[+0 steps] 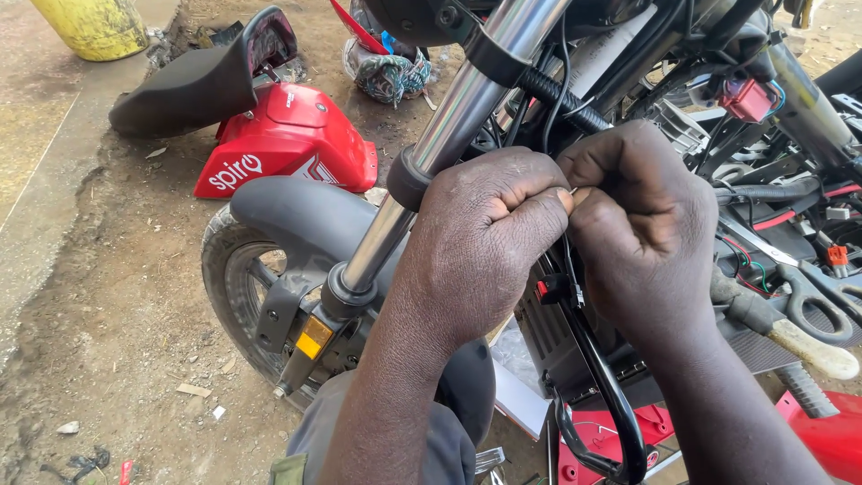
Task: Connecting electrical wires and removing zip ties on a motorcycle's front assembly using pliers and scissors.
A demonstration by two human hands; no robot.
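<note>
While the two hands meet in the middle of the view, a stripped motorcycle fills the scene around them: its chrome fork tube (446, 135) slants down to the left, ending beside the grey front mudguard (296, 216) and the front wheel (235, 296) on the dirt ground (117, 359). Far left lie a red body panel (292, 139) and a black seat (193, 85), with a yellow drum (94, 27) at the far corner. To the right, pliers with pale handles (808, 332) rest among loose cables, near a red connector (747, 99). The fork tube and black cable bundle (561, 99) crowd the space just beyond the knuckles.

The left hand (489, 238) is curled tight, thumb pressed against the forefinger, pinching a thin pale wire end (574, 190). The right hand (642, 220) is also closed into a fist, fingertips touching the same wire — the two hands almost knuckle to knuckle. A thin black wire (569, 260) runs down between them to a small red-and-black plug (549, 289).
</note>
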